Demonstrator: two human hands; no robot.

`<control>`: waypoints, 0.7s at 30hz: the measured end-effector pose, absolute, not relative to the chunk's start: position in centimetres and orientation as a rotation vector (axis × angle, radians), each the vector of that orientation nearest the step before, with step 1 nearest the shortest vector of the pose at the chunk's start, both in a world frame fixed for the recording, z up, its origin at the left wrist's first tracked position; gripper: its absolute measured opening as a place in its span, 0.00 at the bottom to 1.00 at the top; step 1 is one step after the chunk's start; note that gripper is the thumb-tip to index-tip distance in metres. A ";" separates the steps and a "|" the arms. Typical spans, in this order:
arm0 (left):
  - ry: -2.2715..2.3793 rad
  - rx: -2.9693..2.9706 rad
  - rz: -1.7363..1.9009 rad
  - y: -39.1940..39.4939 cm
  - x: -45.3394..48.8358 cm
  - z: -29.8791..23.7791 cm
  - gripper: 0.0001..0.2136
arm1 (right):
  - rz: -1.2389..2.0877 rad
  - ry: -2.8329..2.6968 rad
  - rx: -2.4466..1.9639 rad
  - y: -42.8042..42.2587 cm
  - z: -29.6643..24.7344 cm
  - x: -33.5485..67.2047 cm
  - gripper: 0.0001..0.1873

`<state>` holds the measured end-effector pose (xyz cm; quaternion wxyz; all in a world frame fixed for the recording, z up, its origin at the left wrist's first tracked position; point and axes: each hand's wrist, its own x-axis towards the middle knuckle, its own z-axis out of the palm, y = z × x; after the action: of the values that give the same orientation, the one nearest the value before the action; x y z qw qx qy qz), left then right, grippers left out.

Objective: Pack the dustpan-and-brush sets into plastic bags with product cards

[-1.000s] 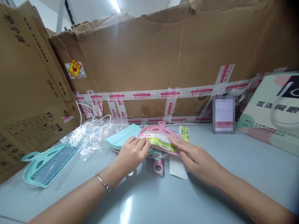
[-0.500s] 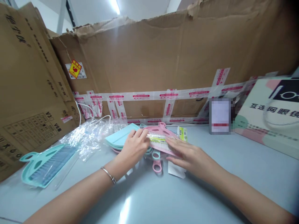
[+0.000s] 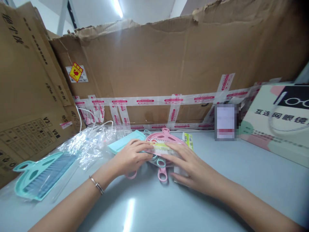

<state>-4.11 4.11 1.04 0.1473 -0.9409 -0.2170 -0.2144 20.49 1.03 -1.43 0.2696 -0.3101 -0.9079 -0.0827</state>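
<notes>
A pink brush [image 3: 163, 140] in a clear wrapper with a yellow-green label lies on top of a small pile of pink and teal plastic pieces. My left hand [image 3: 131, 157] rests on the pile's left side, fingers curled onto the wrapper's edge. Beside it my right hand [image 3: 187, 164] lies on the right side, fingers stretched along the label. Pink loop handles [image 3: 163, 174] stick out from under the pile between my hands. A teal dustpan [image 3: 126, 141] lies under the pile at its left.
A teal brush [image 3: 41, 175] lies at the left on the grey table [image 3: 241, 167], next to crumpled clear bags [image 3: 93, 145]. Taped cardboard [image 3: 169, 71] walls the back and left. A printed paper bag [image 3: 280, 119] stands at the right, with a yellow-green card [image 3: 188, 140] behind the pile.
Both hands have slid toward me and lower over the packaged pink brush, pressing it down onto the pile. The view has tilted slightly.
</notes>
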 end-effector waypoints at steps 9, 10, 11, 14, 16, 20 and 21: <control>-0.559 -2.657 -0.683 3.0 -4.5 0.1 0.15 | -0.566 -2.509 -0.879 1.4 -0.6 21.9 0.06; -0.584 -2.657 -0.695 3.0 -4.5 0.0 0.15 | -0.618 -2.515 -0.910 1.3 -0.2 22.5 0.07; -0.617 -2.653 -0.708 2.9 -4.6 0.0 0.14 | -0.659 -2.516 -0.946 1.2 0.1 23.0 0.07; -0.701 -2.636 -0.752 2.8 -4.5 0.1 0.13 | -0.718 -2.463 -1.045 0.7 0.8 24.0 0.12; -0.729 -2.643 -0.805 2.7 -4.4 0.1 0.11 | -0.645 -2.414 -1.094 0.5 0.9 24.3 0.15; -0.912 -2.684 -0.994 2.7 -4.1 -0.2 0.07 | -0.034 -2.297 -1.176 1.1 0.1 24.5 0.18; -0.994 -2.670 -1.062 2.6 -3.9 -0.3 0.06 | 0.122 -2.223 -1.207 1.4 -0.2 24.5 0.19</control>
<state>-3.91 2.62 -0.25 0.0505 -0.8770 -0.3265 -0.3489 24.50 1.35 -0.23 0.3001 -0.4546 -0.8373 0.0458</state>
